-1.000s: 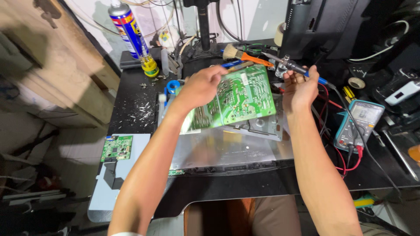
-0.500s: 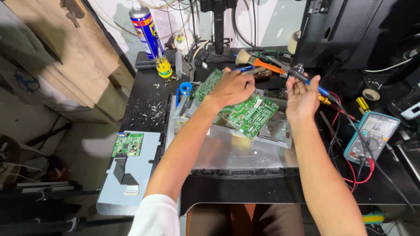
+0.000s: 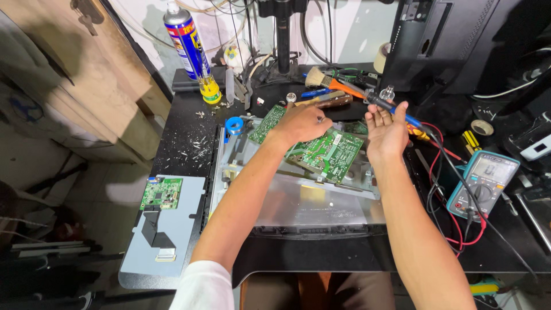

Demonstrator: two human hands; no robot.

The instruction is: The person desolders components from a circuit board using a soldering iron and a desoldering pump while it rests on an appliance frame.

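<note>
Around the green circuit board (image 3: 321,150), room is tight — behind it a brush (image 3: 327,80) and spray can (image 3: 185,35) crowd the counter (image 3: 189,135); to its right, multimeter (image 3: 482,183) leads tangle. Nearer — bare metal panel (image 3: 310,206) lies open.

A person's left hand (image 3: 303,121) is pressing down on a green circuit board (image 3: 321,150) lying on a metal chassis (image 3: 304,201), while the right hand (image 3: 385,131) is holding a blue-handled soldering iron (image 3: 396,109) beside a multimeter (image 3: 481,183).
</note>
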